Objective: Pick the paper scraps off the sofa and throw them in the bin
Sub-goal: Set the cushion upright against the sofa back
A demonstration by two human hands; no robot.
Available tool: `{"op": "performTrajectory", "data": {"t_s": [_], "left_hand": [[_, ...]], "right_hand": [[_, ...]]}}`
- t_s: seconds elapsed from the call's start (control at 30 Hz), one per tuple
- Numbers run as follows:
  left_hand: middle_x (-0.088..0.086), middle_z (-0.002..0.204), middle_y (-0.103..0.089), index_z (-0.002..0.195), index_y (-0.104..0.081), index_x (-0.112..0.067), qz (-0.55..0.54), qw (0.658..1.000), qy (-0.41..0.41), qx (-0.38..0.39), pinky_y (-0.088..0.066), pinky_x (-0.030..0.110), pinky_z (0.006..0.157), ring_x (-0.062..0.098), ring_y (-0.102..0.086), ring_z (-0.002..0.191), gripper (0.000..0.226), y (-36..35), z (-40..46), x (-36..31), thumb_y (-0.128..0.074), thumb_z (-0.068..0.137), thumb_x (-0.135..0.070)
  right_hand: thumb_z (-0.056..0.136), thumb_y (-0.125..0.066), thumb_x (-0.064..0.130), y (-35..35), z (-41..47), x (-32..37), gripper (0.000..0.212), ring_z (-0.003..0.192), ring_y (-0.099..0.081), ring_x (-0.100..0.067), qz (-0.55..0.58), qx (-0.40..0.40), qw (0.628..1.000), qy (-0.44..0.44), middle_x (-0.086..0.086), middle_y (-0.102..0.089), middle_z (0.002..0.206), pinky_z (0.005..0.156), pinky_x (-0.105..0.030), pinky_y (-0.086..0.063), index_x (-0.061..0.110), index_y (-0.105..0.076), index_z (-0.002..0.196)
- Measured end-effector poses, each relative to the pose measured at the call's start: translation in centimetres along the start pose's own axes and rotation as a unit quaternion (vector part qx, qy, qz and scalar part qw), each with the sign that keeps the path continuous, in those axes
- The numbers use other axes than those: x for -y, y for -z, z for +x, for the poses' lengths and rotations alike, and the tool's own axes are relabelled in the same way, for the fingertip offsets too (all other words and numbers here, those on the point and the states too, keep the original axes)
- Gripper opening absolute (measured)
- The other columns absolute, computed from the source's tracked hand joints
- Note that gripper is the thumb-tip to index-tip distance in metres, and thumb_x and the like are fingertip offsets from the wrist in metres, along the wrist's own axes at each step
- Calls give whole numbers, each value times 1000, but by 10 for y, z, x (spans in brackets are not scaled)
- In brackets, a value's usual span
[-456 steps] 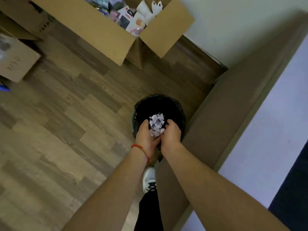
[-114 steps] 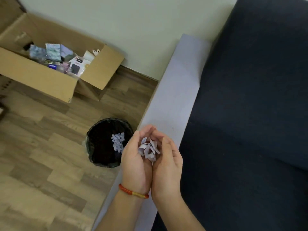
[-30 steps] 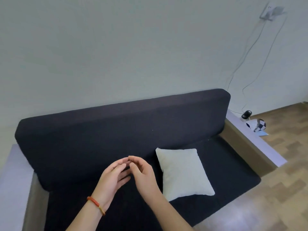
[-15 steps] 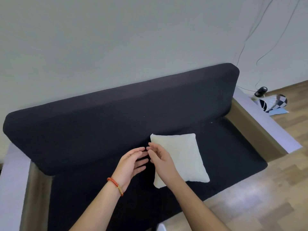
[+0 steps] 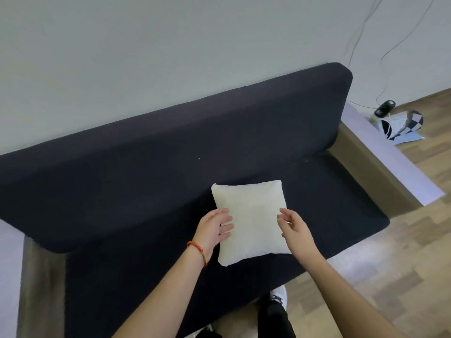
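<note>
The dark navy sofa (image 5: 151,191) fills the middle of the view, with a cream cushion (image 5: 251,220) lying flat on its seat. My left hand (image 5: 214,229) is open at the cushion's left edge, fingers resting on the fabric. My right hand (image 5: 294,226) is open over the cushion's right edge, fingers spread. Both hands hold nothing. Two tiny pale specks lie on the sofa, one on the backrest (image 5: 199,158) and one near the right seat corner (image 5: 306,161). The bin is out of view.
Pale grey armrests flank the sofa at the left (image 5: 9,276) and right (image 5: 395,167). On the wood floor beyond the right armrest lie a checkered ball (image 5: 412,123), a small black device (image 5: 384,109) and cables running up the wall. My shoe (image 5: 278,296) stands by the seat's front edge.
My hands have parted from in front of me and moved onto the two sides of the cushion. The view has shifted slightly closer to the sofa.
</note>
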State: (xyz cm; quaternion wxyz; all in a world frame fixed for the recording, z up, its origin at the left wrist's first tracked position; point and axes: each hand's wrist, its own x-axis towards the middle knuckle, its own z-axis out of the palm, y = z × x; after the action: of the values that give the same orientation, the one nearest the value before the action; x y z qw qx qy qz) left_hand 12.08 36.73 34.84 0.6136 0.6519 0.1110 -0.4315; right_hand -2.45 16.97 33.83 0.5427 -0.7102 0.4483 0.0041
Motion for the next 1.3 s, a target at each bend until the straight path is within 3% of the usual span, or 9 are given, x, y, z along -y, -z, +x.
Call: {"op": "performTrajectory", "data": {"t_s": [0.1, 0.33, 0.4, 0.53, 0.7, 0.8, 1.03, 1.2, 1.3], "left_hand": [[7, 124, -72, 123, -69, -20, -8, 1000, 12, -16, -58, 45, 102, 26, -72, 113, 21, -25, 19, 1, -61, 104, -24], [7, 128, -70, 122, -68, -21, 0, 994, 28, -105, -58, 35, 90, 22, -69, 115, 20, -84, 101, 20, -63, 103, -24], [6, 129, -67, 123, -67, -22, 15, 989, 29, -146, -56, 37, 97, 23, -66, 117, 23, -93, 130, 36, -66, 99, -23], [-5, 136, -58, 138, -57, -30, 75, 973, 26, -216, -46, 34, 102, 19, -59, 124, 43, -90, 189, 71, -68, 97, -31], [0, 164, -39, 163, -24, -32, 102, 962, 73, -243, -40, 43, 116, 27, -47, 143, 86, -68, 243, 112, -70, 93, -54], [-2, 164, -38, 166, -10, -33, 133, 961, 106, -216, -38, 45, 115, 29, -45, 145, 95, -57, 261, 131, -60, 92, -69], [-11, 133, -55, 159, -30, -30, 108, 972, 87, -192, -40, 34, 97, 17, -56, 119, 81, -49, 276, 148, -58, 94, -70], [-12, 132, -61, 153, -40, -31, 94, 974, 88, -188, -46, 38, 101, 19, -61, 121, 83, -39, 278, 154, -63, 87, -75], [-15, 121, -63, 143, -44, -33, 72, 977, 83, -185, -49, 36, 92, 15, -64, 112, 68, -42, 274, 152, -62, 90, -71]], "right_hand": [[102, -59, 40, 28, 38, -12, 40, 117, -64, -11, -12, 4, 1000, -17, 12, -64, 131, 106, -48, -54, 31, -55, 141], [102, -59, 41, 79, 160, -45, 50, 104, -59, -2, -48, 40, 997, -54, 12, -59, 137, 88, -29, -51, 24, -51, 148], [101, -60, 45, 81, 196, -62, 56, 115, -60, -9, -71, 58, 993, -73, 8, -58, 144, 96, -32, -50, 23, -48, 151], [99, -62, 53, 72, 261, -103, 67, 140, -52, -25, -79, 92, 984, -129, 1, -52, 154, 115, -46, -44, 21, -44, 154], [94, -64, 62, 50, 310, -149, 76, 139, -50, -24, -17, 101, 974, -201, 0, -51, 153, 117, -51, -43, 21, -43, 155], [95, -59, 67, 31, 321, -166, 77, 134, -51, -21, -11, 129, 969, -213, 3, -53, 149, 117, -48, -42, 22, -42, 156], [90, -59, 73, -4, 322, -175, 82, 115, -63, -19, 24, 148, 964, -219, 7, -62, 131, 95, -40, -51, 27, -37, 154], [92, -56, 73, -21, 321, -181, 81, 117, -61, -25, 12, 114, 970, -215, 5, -60, 130, 99, -44, -50, 27, -34, 155], [93, -56, 72, -21, 319, -179, 78, 118, -61, -25, 11, 104, 971, -214, 5, -60, 132, 101, -46, -50, 27, -37, 154]]}}
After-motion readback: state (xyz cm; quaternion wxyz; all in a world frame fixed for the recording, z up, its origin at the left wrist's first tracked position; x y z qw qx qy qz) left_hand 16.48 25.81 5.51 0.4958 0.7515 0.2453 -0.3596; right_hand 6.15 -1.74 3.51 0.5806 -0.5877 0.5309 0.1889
